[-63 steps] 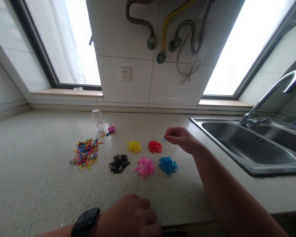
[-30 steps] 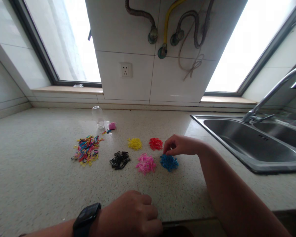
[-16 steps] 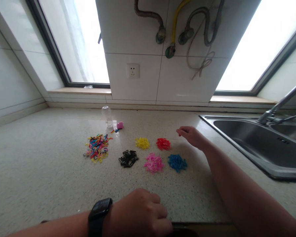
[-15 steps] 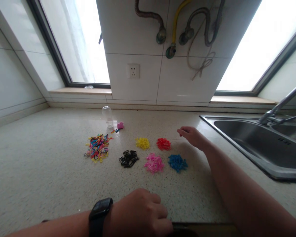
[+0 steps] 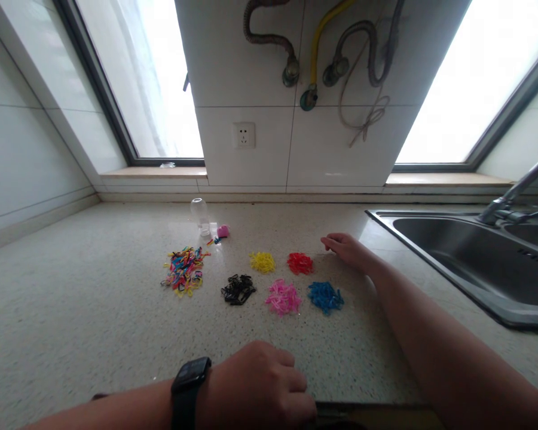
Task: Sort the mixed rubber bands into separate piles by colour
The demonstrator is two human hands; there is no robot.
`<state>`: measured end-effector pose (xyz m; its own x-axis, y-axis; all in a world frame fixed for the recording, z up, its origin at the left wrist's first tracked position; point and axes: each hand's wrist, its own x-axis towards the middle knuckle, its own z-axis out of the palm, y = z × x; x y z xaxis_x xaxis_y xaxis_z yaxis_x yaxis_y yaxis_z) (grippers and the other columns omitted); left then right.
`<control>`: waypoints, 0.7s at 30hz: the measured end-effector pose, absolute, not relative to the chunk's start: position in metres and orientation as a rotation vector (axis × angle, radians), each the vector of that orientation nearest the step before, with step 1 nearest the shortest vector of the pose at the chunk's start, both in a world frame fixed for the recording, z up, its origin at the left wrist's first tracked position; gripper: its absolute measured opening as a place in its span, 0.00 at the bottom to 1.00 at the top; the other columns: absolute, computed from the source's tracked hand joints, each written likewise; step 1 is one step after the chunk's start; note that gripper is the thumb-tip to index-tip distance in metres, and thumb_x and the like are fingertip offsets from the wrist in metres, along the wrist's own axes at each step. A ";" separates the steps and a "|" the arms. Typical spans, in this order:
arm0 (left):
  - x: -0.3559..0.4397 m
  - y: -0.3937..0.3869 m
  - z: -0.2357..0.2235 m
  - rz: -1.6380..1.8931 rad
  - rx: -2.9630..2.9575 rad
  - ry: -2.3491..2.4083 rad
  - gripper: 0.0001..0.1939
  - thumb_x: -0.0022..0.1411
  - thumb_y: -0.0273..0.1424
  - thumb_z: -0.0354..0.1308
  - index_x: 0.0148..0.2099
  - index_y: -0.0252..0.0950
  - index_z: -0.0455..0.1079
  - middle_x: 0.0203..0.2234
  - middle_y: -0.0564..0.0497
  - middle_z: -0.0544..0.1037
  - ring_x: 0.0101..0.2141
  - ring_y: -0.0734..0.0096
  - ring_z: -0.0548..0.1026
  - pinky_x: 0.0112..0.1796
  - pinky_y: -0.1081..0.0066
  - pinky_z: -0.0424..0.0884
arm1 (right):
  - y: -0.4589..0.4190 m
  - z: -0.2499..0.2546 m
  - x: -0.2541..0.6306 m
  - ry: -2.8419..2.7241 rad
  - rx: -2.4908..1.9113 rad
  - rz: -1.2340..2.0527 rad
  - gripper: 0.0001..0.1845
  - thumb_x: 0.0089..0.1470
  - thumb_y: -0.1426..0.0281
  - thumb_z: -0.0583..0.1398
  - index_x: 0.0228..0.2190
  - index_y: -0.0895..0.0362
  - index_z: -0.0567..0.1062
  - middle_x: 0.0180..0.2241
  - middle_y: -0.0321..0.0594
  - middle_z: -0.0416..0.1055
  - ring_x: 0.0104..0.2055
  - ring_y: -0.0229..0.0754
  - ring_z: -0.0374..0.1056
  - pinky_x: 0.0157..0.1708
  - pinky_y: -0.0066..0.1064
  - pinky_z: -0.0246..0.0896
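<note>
Holding right hand [image 5: 342,247] beside red elastic bands [image 5: 300,263] on table [image 5: 94,298], cannot tell if pinching any; resting left hand [image 5: 264,387], fisted, near table edge. Might scatter blue elastic bands [image 5: 325,297] by dragging right hand low.

Left hand [image 5: 260,385]: curled, in front of the pink pile [image 5: 283,297]
Right hand [image 5: 343,247]: beyond it, off to the right
Blue pile [image 5: 325,297]: just right of it
</note>
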<state>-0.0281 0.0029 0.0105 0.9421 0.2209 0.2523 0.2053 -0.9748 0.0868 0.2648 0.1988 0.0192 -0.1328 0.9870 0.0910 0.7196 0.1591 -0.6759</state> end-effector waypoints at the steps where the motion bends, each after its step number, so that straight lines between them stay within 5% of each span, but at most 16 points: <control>1: -0.029 0.003 0.011 0.412 3.009 0.330 0.08 0.69 0.34 0.55 0.36 0.38 0.69 0.23 0.56 0.71 0.24 0.70 0.64 0.22 0.66 0.58 | 0.199 0.020 0.265 -1.913 -1.618 0.671 0.29 0.52 0.43 0.53 0.24 0.56 0.70 0.18 0.30 0.53 0.22 0.36 0.50 0.23 0.29 0.44; 5: -0.037 0.007 0.022 0.420 2.805 0.280 0.04 0.67 0.32 0.57 0.42 0.40 0.72 0.26 0.58 0.74 0.27 0.74 0.69 0.28 0.70 0.65 | 0.199 0.020 0.266 -1.927 -1.614 0.697 0.28 0.52 0.44 0.53 0.25 0.57 0.70 0.18 0.29 0.52 0.22 0.35 0.49 0.23 0.29 0.43; 11: -0.074 0.042 0.067 0.524 2.619 0.610 0.12 0.64 0.25 0.53 0.46 0.37 0.74 0.30 0.54 0.76 0.28 0.78 0.70 0.33 0.74 0.66 | 0.203 0.018 0.268 -1.923 -1.594 0.740 0.28 0.52 0.43 0.54 0.25 0.56 0.71 0.17 0.29 0.52 0.21 0.35 0.49 0.23 0.30 0.43; 21: -0.230 0.143 0.070 0.736 2.357 1.612 0.19 0.66 0.41 0.52 0.46 0.33 0.75 0.26 0.51 0.74 0.25 0.76 0.66 0.27 0.74 0.61 | 0.209 0.015 0.271 -1.986 -1.594 0.702 0.28 0.53 0.44 0.54 0.25 0.57 0.72 0.18 0.29 0.53 0.22 0.36 0.50 0.23 0.30 0.44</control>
<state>-0.2300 0.1427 0.0704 0.2846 0.9136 0.2905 0.8180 -0.3895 0.4233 0.2710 0.2087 0.0148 -0.1937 0.9793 0.0589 0.7244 0.1832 -0.6645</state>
